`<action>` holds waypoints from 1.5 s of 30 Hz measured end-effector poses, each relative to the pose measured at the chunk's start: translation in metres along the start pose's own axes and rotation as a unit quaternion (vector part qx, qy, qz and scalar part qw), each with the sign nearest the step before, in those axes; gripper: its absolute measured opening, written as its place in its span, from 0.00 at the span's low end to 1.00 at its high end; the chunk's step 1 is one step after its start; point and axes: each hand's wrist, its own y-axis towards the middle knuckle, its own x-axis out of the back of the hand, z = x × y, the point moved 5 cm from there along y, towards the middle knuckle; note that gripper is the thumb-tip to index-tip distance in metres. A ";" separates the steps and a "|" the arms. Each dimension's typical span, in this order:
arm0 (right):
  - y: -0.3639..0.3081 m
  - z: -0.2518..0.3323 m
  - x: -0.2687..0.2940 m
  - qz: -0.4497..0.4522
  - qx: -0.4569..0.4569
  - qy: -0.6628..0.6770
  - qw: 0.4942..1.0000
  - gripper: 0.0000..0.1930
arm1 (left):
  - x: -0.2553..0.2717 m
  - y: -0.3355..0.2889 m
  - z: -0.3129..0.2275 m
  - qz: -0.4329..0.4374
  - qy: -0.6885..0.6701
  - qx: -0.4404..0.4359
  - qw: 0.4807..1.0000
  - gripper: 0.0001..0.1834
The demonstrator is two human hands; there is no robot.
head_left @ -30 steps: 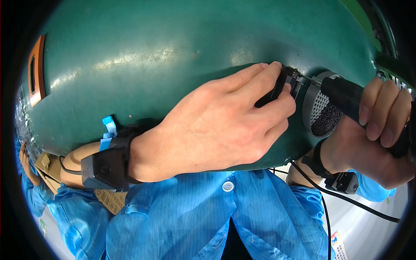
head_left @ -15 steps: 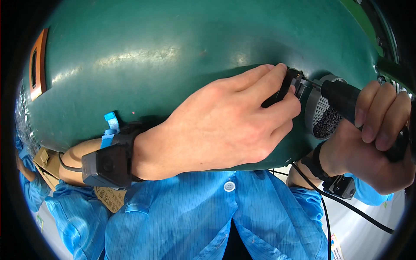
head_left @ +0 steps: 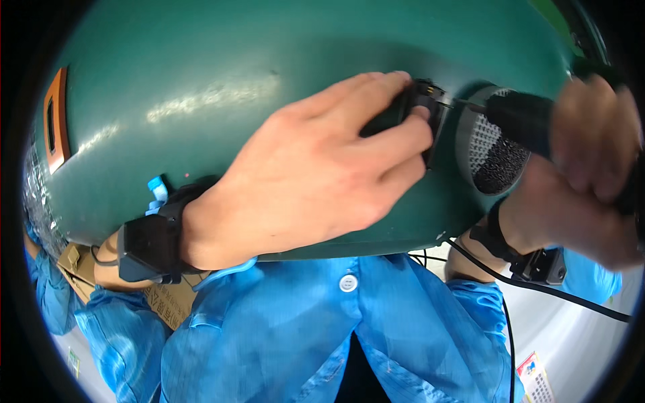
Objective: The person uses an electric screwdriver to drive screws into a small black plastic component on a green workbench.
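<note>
My left hand (head_left: pixel 309 161) is closed around a small black plastic part (head_left: pixel 426 94) with gold contacts at its upper end, keeping it near the table surface. Much of that part lies hidden beneath my fingers. In my right hand (head_left: pixel 591 148), blurred by motion, is a black power screwdriver (head_left: pixel 524 121), gripped by its body. Its thin bit points left at the part's upper end; whether the tip touches is hard to tell. Just under the screwdriver stands a round grey dish (head_left: pixel 465 142) with a perforated plate and a heap of tiny black screws (head_left: pixel 500 168).
The green tabletop (head_left: pixel 201 60) has an orange frame-like piece (head_left: pixel 56 121) at its far left. A black cable (head_left: pixel 537 287) runs by my right wrist. Wrist cameras sit on both arms. Cardboard boxes (head_left: pixel 79 269) and another person's blue sleeve (head_left: pixel 55 295) are at lower left.
The left hand has shifted left and slightly away from me with the black part. The right hand and screwdriver have moved a little farther away too. The whole view has also shifted slightly.
</note>
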 end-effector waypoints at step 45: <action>0.005 0.003 -0.032 0.124 -0.007 0.071 0.990 0.11 | 0.029 0.000 0.031 -0.095 -0.141 0.054 0.984 0.06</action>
